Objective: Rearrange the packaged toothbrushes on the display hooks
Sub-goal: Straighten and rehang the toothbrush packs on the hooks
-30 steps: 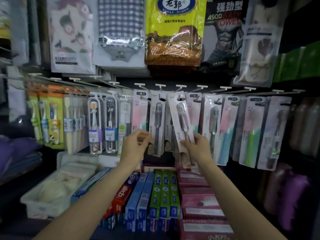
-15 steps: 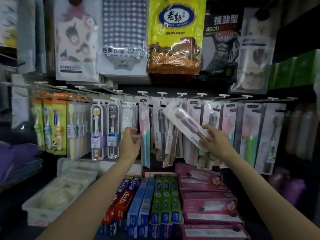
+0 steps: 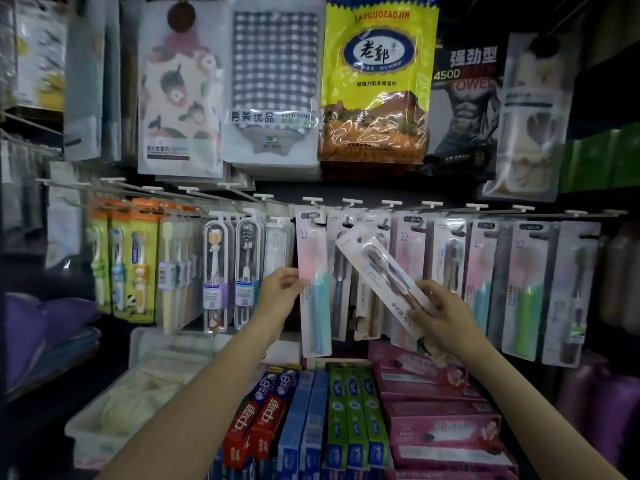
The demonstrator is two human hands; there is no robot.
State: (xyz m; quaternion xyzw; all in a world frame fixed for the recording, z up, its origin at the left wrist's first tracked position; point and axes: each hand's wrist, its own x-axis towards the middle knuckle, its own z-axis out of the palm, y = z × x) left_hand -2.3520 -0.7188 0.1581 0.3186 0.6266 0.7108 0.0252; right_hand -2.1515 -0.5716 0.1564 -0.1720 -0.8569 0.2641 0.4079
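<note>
One pack is off the rack right now, so the job looks like it's somewhere in the middle, going by how things are hanging. The right hand (image 3: 441,315) is gripping a dark toothbrush pack (image 3: 386,271) by its lower end, fingers curled round it, and the card is tilting with its top pointing up and left, in front of the middle of the row and not on any hook. The left hand (image 3: 280,289) is pinching the left edge of a pink-and-teal pack (image 3: 313,285), which is hanging from its hook (image 3: 312,199) just left of the tilted one. Everything else along the rail looks hung, with the grey and green packs (image 3: 526,292) out toward the right end sitting straight. What's left, as a guess: getting the loose pack's hole onto a free peg and evening up the neighbours. Both forearms are reaching up and forward over the toothpaste boxes (image 3: 346,420) stacked below the rail, wrists bending slightly inward toward each other.
</note>
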